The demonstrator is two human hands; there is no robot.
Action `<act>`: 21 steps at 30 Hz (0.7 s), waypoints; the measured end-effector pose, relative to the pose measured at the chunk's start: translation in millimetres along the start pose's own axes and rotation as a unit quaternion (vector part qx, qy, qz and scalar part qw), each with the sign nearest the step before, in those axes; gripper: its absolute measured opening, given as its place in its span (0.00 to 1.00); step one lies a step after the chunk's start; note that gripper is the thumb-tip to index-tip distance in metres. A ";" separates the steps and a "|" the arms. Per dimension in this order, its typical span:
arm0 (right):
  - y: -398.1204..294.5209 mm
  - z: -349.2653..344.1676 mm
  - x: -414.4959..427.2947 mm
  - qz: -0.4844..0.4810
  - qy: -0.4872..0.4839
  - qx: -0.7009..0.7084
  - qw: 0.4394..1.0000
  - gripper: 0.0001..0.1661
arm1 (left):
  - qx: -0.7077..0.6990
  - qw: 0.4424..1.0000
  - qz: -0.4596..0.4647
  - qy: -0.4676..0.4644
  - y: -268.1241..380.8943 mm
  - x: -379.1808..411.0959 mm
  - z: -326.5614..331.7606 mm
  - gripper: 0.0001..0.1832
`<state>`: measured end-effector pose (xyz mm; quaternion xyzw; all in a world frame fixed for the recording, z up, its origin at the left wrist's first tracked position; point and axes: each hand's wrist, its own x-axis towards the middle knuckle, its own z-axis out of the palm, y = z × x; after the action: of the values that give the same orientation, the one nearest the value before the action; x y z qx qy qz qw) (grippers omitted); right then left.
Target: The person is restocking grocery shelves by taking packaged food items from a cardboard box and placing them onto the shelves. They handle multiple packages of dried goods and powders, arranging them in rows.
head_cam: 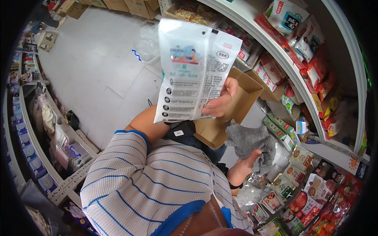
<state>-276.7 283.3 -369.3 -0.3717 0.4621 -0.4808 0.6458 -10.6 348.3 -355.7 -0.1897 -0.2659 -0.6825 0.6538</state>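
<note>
My left hand (220,101) grips a white plastic packet (189,73) by its right edge, with fingers bent over the printed face. The packet is raised in front of me, its crimped seal at the top right, and it hides much of my left forearm. My right hand (243,169), lower and to the right, is closed on a grey terry cloth (251,141) that hangs in loose folds. Below and behind the packet stands an open cardboard box (224,118).
Shelving with a white edge (283,59) curves along the right, bearing bagged goods. Several packaged foods (295,177) lie at the lower right. More shelving (32,132) runs along the left. A clear plastic bag (149,41) rests on the tiled floor (97,53); cardboard boxes (118,4) stand farther off.
</note>
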 end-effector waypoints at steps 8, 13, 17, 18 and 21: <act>6.3 -11.3 -0.5 -0.008 0.005 -0.034 0.999 0.34 | 0.040 0.999 -0.017 0.006 2.2 -3.6 16.9 0.37; 7.5 -16.3 3.2 -0.020 0.007 -0.051 0.998 0.32 | 0.027 0.998 -0.022 -0.050 1.6 1.3 12.6 0.37; 6.4 -21.1 5.1 -0.039 0.011 -0.064 0.997 0.30 | 0.038 0.998 -0.042 -0.014 4.5 0.8 12.9 0.36; 5.8 -22.9 5.2 -0.047 0.016 -0.069 0.996 0.30 | 0.044 0.998 -0.037 -0.014 4.5 0.7 12.5 0.36; 0.5 -29.2 8.3 -0.099 0.036 -0.095 0.990 0.29 | 0.061 0.998 -0.020 -0.002 3.9 0.8 12.2 0.36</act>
<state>-303.5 274.4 -380.4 -0.4580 0.4894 -0.5096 0.5395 -7.9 355.0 -345.2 -0.1453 -0.3122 -0.6776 0.6498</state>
